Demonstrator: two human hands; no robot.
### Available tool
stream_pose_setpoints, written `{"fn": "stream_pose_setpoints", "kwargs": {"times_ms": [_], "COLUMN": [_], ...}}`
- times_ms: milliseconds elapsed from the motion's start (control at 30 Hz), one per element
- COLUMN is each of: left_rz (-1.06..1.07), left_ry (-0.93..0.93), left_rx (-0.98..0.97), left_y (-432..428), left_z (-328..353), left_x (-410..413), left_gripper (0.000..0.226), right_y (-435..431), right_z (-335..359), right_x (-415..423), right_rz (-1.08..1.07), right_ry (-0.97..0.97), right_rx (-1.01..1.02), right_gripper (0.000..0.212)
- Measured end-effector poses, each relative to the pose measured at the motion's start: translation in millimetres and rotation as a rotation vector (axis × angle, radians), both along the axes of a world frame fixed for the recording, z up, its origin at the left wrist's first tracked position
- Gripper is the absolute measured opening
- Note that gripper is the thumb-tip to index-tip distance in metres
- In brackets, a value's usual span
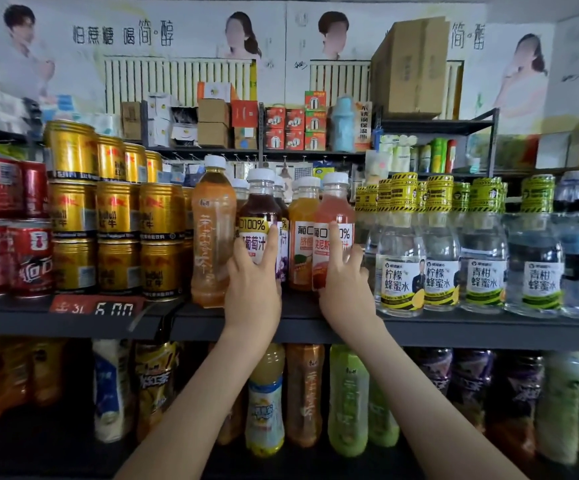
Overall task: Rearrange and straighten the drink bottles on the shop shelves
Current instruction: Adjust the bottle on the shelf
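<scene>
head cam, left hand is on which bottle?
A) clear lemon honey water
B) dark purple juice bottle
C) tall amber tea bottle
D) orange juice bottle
B: the left hand grips the dark purple juice bottle, thumb across its white label, while the right hand holds the pink juice bottle.

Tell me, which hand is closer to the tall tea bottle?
Left. The left hand grips the grape bottle right beside the tea bottle; the right hand holds the pink bottle farther right, past the orange bottle.
</scene>
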State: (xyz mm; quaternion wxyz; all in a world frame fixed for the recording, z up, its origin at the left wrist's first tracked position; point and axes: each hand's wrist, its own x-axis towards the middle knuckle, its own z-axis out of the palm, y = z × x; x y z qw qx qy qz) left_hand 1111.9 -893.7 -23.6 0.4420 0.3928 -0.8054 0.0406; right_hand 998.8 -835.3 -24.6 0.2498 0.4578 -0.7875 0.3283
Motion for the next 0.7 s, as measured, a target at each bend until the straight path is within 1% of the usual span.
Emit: {"fn": "stream_pose_setpoints", "kwargs": {"times_ms": [100,200,367,500,700], "left_rz": [0.000,-0.001,-0.007,-0.005,-0.003], "left_ry": [0.010,-0.001,-0.013,-0.012,0.002], "left_rx": [-0.006,-0.021,-0.027,-0.049,-0.066], "left_y": [-1.0,-1.0,-1.0,-2.3,-4.1], "left_z": [-0.3,-1.5,-1.1,-2.8,-4.3], "left_x": [0.0,1.0,2.8,4.1,5.5], "left_gripper": [0.084,0.083,0.084,0.082,0.078], "right_y": [-4.5,-6.0,-11.9,-16.4,-21.7], "right_z": [1.4,0.0,1.5,1.8,9.4], "right_x": [-3.6,-5.8,-8.3,-6.0,-9.4], "right_rz": [0.005,-0.026,-0.147,-0.188,-0.225], "right_ry": [-0.045,-0.045,0.049,0.050,-0.002], "right_rx": [-0.001,0.004,0.009,0.020,0.056], "right_gripper": [0.103,0.104,0.111,0.102,0.102]}}
